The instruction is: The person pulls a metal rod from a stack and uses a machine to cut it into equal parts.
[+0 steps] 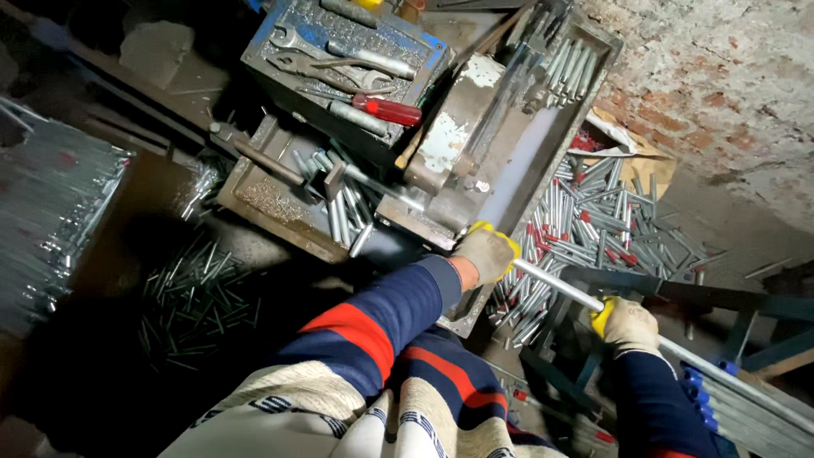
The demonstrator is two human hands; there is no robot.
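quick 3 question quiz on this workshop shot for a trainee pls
1. True or false: both gloved hands grip the same long metal tube.
2. Which tool with a red handle lies on the blue toolbox? A) hammer B) screwdriver C) saw
3. What lies heaped on the floor beyond the tube?

Key
1. True: the left hand holds it near the machine, the right hand further along.
2. B, the screwdriver, beside the spanners.
3. A pile of short cut tube pieces, some with red ends.

L grip (487, 253) & R grip (626, 326) gloved, both fisted shut.
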